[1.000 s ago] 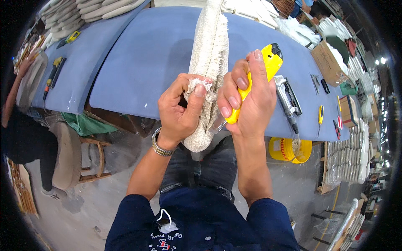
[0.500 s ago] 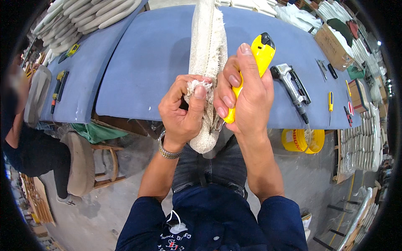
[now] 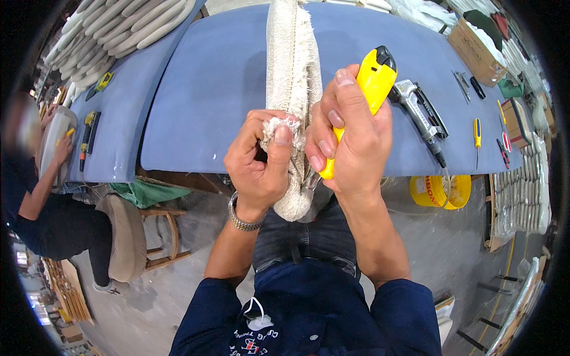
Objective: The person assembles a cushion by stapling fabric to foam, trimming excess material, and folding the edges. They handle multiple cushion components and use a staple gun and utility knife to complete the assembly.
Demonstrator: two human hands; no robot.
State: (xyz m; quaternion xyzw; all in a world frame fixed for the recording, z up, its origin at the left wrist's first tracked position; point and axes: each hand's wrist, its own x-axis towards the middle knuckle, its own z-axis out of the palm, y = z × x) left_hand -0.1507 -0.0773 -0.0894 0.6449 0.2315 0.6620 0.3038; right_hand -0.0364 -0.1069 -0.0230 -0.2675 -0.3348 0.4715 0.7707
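Observation:
A long cream fabric-covered cushion (image 3: 280, 65) stands on its edge, pointing away from me, with a frayed fabric edge along its right side. My left hand (image 3: 261, 157) is closed near its close end, pinching a bunched, frayed fabric edge (image 3: 274, 129) between thumb and fingers. In my right hand (image 3: 354, 136) is a yellow utility knife (image 3: 378, 77) with a black butt end, gripped in a fist. Its lower end points down toward me, beside the cushion's right side. A bit of metal shows there; its contact with the cloth is partly hidden.
Right of my hands, a staple gun (image 3: 421, 115) with a hose lies on the blue padded table (image 3: 202, 89). Beyond it are a yellow screwdriver (image 3: 477, 137) and a cardboard box (image 3: 477, 53). A yellow bucket (image 3: 427, 191) stands below. At left, a co-worker (image 3: 35, 172) sits near another stapler (image 3: 89, 133).
The view has shifted slightly. My hands keep the same grips, the knife still beside the cushion's right side. The co-worker at left shows more, a hand now visible on a grey pad.

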